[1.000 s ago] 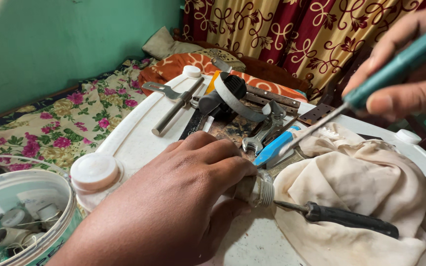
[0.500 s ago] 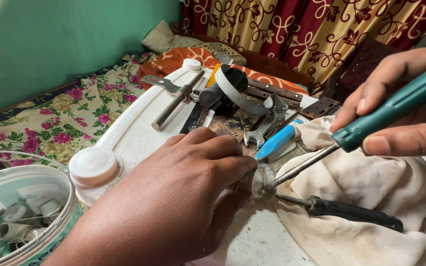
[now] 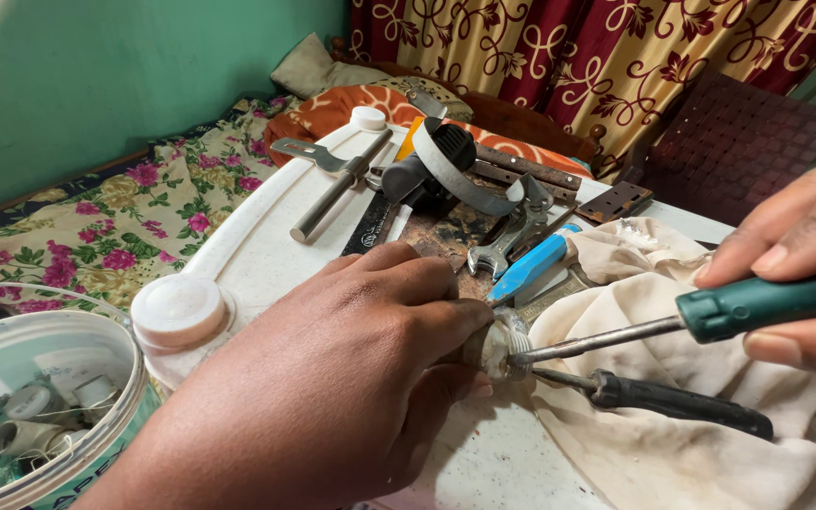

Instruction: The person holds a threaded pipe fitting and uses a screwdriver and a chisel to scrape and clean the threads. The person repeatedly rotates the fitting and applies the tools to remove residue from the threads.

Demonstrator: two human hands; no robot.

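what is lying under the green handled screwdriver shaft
A black-handled screwdriver lies on the cream cloth under the green-handled screwdriver. The cloth covers whatever is beneath it.

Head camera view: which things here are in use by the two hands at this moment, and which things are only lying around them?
In use:
left hand gripping a small threaded fitting
right hand holding a green-handled screwdriver, its tip at the fitting

Lying about:
black-handled screwdriver on the cream cloth
spanner
blue-handled tool
metal bar
clear tub of fittings
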